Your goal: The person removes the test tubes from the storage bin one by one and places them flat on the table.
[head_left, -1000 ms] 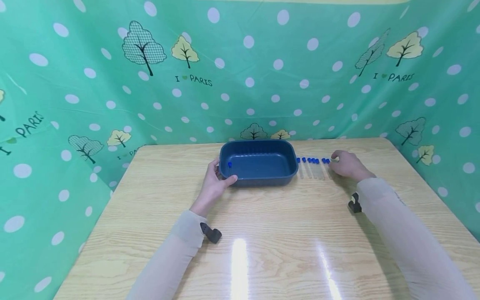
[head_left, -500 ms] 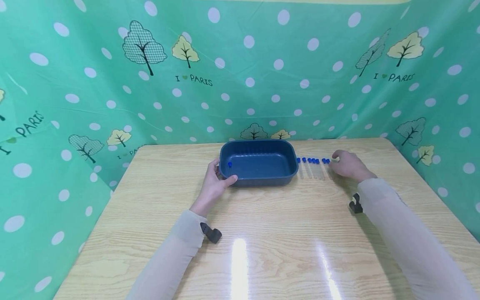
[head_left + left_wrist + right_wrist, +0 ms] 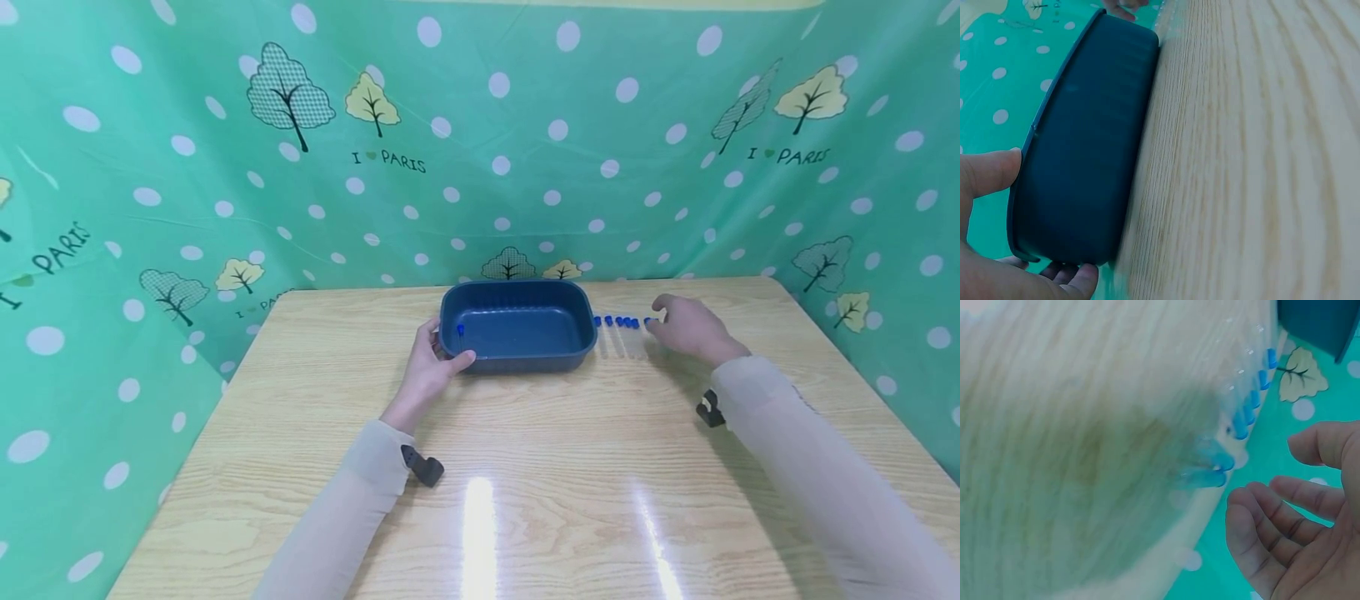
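Note:
My left hand (image 3: 429, 367) holds the left end of a dark blue plastic basin (image 3: 525, 364). In the left wrist view the thumb (image 3: 994, 172) presses the rim and the fingertips (image 3: 1087, 279) lie against the end wall. A test tube with a blue cap (image 3: 461, 330) leans inside the basin's left end. To the basin's right, several clear test tubes (image 3: 617, 343) with blue caps lie in a row. My right hand (image 3: 693, 329) hovers at the row's right end, covering part of it. Its thumb and loosely bent fingers stand apart with nothing between them, near two blue-capped tubes (image 3: 1207, 477).
The wooden table (image 3: 525, 442) meets a green dotted curtain (image 3: 480, 208) right behind the basin. Black wrist devices (image 3: 422, 467) sit on both sleeves. The basin's corner (image 3: 1319, 325) stands past the far end of the tube row.
My right hand has shifted slightly left over the right end of the tube row, overlapping a cap that showed before. The left hand and the basin stay put.

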{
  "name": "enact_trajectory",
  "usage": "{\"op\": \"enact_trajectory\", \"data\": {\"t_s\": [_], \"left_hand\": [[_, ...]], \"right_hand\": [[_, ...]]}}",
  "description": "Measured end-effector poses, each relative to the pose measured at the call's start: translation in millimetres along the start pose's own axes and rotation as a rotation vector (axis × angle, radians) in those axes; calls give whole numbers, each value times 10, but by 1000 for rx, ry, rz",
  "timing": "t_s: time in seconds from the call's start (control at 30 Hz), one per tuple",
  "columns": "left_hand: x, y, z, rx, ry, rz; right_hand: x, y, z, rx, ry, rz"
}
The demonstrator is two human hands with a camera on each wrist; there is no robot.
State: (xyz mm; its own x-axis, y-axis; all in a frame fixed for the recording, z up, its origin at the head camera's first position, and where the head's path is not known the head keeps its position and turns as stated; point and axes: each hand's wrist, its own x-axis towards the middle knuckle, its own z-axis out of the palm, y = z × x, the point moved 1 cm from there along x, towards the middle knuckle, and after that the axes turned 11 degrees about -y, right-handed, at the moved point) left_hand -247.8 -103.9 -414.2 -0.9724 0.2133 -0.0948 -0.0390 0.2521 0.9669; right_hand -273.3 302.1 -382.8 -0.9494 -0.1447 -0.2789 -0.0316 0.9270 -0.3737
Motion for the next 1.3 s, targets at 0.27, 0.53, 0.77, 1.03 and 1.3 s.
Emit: {"op": "enact_trajectory", "data": {"t_s": [0.27, 0.53, 0.77, 1.03, 1.3], "left_hand": [[-12, -2, -13, 3, -1, -6], [-10, 7, -3, 8, -4, -16], [-12, 25, -4, 3, 0, -17], [-10, 17, -3, -6, -5, -15], [-9, 16, -13, 0, -6, -13]], "right_hand": [[-25, -213, -7, -6, 47, -51], [-50, -425, 1, -14, 102, -104], [-68, -611, -3, -15, 132, -164], [-60, -766, 17, -29, 157, -205], [-24, -970, 74, -33, 159, -246]]}}
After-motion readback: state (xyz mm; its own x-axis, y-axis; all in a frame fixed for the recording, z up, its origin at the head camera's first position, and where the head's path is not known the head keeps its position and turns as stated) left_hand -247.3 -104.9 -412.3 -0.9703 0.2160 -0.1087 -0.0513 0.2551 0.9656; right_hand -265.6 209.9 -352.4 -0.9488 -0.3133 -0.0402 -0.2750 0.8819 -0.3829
